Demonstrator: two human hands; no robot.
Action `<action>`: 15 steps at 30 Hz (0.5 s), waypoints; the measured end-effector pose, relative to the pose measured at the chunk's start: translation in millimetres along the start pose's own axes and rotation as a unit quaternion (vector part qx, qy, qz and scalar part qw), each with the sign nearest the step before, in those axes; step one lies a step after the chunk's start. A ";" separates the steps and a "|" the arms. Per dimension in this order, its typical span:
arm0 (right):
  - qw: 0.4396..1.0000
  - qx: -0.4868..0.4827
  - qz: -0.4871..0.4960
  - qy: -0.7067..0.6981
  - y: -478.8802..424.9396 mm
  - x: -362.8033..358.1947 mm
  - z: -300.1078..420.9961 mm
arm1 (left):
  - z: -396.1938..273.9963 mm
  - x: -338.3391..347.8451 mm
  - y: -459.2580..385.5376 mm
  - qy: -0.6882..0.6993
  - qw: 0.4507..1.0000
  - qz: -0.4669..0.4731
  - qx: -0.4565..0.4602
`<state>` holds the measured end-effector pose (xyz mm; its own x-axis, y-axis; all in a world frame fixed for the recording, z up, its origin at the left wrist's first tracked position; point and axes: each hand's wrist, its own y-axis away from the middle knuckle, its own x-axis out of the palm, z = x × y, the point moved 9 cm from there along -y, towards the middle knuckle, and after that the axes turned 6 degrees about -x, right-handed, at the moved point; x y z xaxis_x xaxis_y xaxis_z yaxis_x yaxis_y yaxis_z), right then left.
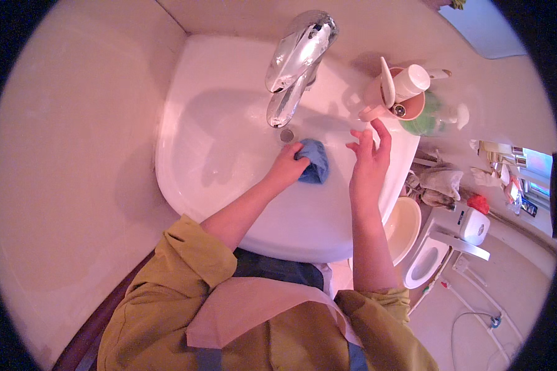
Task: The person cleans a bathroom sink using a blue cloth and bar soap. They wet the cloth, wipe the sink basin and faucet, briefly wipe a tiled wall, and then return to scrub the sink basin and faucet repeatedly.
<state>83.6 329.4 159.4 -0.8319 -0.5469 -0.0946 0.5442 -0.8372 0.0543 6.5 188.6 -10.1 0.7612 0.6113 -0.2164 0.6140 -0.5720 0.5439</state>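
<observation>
My left hand (288, 165) grips a bunched blue cloth (316, 162) inside the white washbasin (288, 222), just in front of the drain (286, 135). Part of the cloth is hidden behind my fingers. At the basin's right side, my right hand (370, 162) holds nothing and its fingers are spread. Its fingertips are close to the handle of a pink cup (375, 92); whether they touch it I cannot tell. In the cup lean a white tube (412, 83) and other slim items. A chrome faucet (301, 51) rises over the drain.
Beside the cup on the rim stands a green bottle with a white pump (427, 113). Tiled wall (74, 153) borders the basin at left. Lower right are a cream plastic tub (404, 227), a toilet (427, 262) and wall pipes (478, 301).
</observation>
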 end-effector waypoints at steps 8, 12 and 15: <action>0.995 0.064 -0.004 -0.071 -9.6 -2.7 -32.2 | -40.0 -41.8 17.0 0.084 0.995 -0.018 0.053; 0.993 0.081 0.069 0.058 53.3 -0.5 -31.9 | -31.1 -69.0 42.3 0.140 0.990 0.004 0.030; 0.979 0.129 0.144 0.058 98.3 6.6 -63.2 | 7.8 -80.3 47.2 0.211 0.977 -0.012 -0.018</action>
<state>138.5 243.9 101.3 -0.6216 -0.7687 -0.1506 0.6964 -0.6304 0.3431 -24.1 108.2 26.6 0.5879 0.8000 0.1198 0.6171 -0.5393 0.5731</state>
